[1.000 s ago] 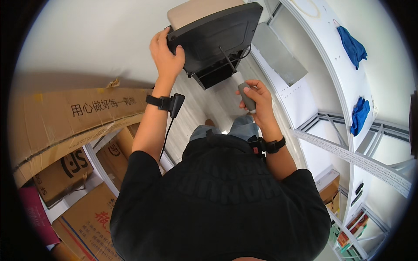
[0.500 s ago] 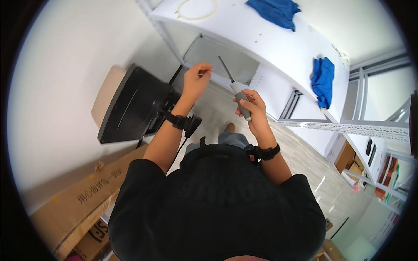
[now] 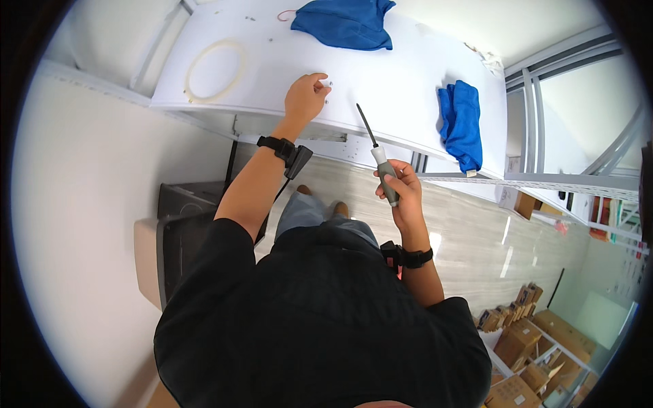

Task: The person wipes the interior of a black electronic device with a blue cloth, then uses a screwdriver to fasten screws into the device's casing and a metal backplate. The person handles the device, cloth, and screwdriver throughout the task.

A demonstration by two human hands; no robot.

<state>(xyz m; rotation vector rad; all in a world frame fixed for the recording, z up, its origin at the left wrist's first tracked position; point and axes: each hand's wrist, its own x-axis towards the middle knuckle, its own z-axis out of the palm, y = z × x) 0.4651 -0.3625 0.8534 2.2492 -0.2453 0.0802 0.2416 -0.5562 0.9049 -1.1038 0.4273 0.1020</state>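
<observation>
A screwdriver [image 3: 384,173] with a two-tone grey handle and a dark shaft is gripped in my right hand [image 3: 403,189]. Its tip points away from me, over the front part of the white table [image 3: 272,78]. My left hand [image 3: 305,98] hovers above the tabletop with its fingers loosely curled and a gap between the fingertips; I see nothing held in it. Beside those fingertips are small dark pieces [image 3: 326,102], too small to name; whether the fingers touch them cannot be told.
A pale hoop of tubing [image 3: 216,71] lies at the table's left end. Crumpled blue cloth [image 3: 347,24] sits at the back, and folded blue cloth [image 3: 462,126] on the right. A black chair [image 3: 190,238] stands at left. Cardboard boxes [image 3: 520,343] fill a rack at lower right.
My view has turned and come nearer the table. My left hand, before short of the table's edge, is now over its top. The screwdriver stays in my right hand, its tip now over the table.
</observation>
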